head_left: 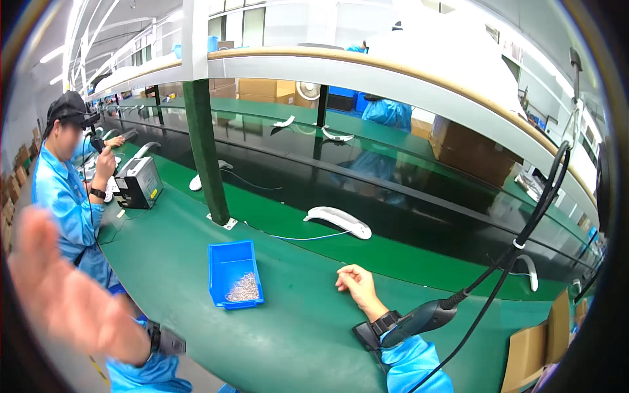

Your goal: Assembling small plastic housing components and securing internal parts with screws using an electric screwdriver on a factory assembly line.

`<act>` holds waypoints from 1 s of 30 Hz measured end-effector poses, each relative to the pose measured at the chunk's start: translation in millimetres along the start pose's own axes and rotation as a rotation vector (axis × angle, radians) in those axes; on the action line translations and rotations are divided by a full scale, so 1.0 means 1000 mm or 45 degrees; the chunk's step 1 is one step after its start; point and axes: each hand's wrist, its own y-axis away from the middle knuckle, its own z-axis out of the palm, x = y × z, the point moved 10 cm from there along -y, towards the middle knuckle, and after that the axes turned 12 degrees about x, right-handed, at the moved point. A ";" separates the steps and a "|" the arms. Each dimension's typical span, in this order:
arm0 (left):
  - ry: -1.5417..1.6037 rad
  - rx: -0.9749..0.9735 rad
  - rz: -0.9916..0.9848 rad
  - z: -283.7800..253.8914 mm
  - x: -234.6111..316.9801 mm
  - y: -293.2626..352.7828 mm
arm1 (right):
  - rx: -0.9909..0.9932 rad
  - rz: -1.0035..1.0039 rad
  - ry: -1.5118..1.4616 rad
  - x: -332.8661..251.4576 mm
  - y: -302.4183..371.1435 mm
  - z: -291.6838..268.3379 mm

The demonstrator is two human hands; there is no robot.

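Observation:
My left hand [72, 295] is raised at the left, close to the camera and blurred, with its fingers stretched out and nothing seen in it. Low over the green tabletop, my right hand [357, 286] has its fingers loosely curled in, and no object shows in them. Between the two hands sits a blue plastic bin [214, 272] with a heap of small metal screws [244, 288] at its near end. A dark handheld power screwdriver [422, 321] hangs on its cable in front of my right wrist, partly hiding my sleeve.
Beyond the green table [295, 327], a white curved part [337, 219] with a thin cable lies beside the dark conveyor belt [419, 226]. A green post [206, 157] rises behind the bin. A co-worker [65, 190] stands left near a boxy device [139, 182]. An open carton [527, 354] is at right.

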 end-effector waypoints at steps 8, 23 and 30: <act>-1.149 -2.043 -0.822 -0.051 -0.172 0.272 | 0.124 -0.080 0.048 0.001 0.001 -0.023; -0.636 -1.913 -0.787 -0.044 -0.133 0.311 | 0.669 -0.365 0.247 -0.019 0.002 -0.057; -0.717 -1.620 -0.427 -0.010 -0.106 0.270 | 0.109 -0.298 0.057 -0.037 0.008 -0.001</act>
